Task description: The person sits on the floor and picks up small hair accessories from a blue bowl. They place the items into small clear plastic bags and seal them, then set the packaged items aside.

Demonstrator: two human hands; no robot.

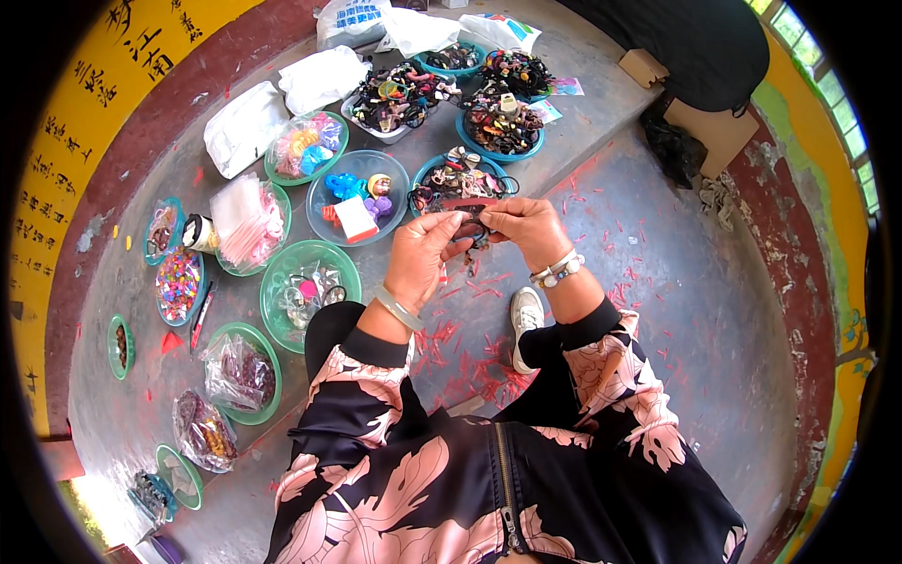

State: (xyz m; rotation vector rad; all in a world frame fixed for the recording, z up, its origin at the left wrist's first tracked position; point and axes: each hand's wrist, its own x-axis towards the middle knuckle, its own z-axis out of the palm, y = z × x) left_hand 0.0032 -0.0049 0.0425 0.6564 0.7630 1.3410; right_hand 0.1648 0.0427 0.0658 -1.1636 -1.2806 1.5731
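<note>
My left hand and my right hand are raised close together in front of me, thumbs and fingers pinched. Between their fingertips a small reddish strip is stretched, with something dark and thin beside it, perhaps a hair tie; its details are too small to tell. Just beyond my hands stands a blue bowl of dark hair ties with small ornaments, partly hidden by my fingers. To the left of my left hand, a clear bowl holds blue and purple pieces and a white-and-red box.
Green bowls and bags of small parts cover the raised concrete ledge on my left. A white tray and blue bowls of hair ties stand farther back, near white bags. Red scraps litter the floor around my shoe.
</note>
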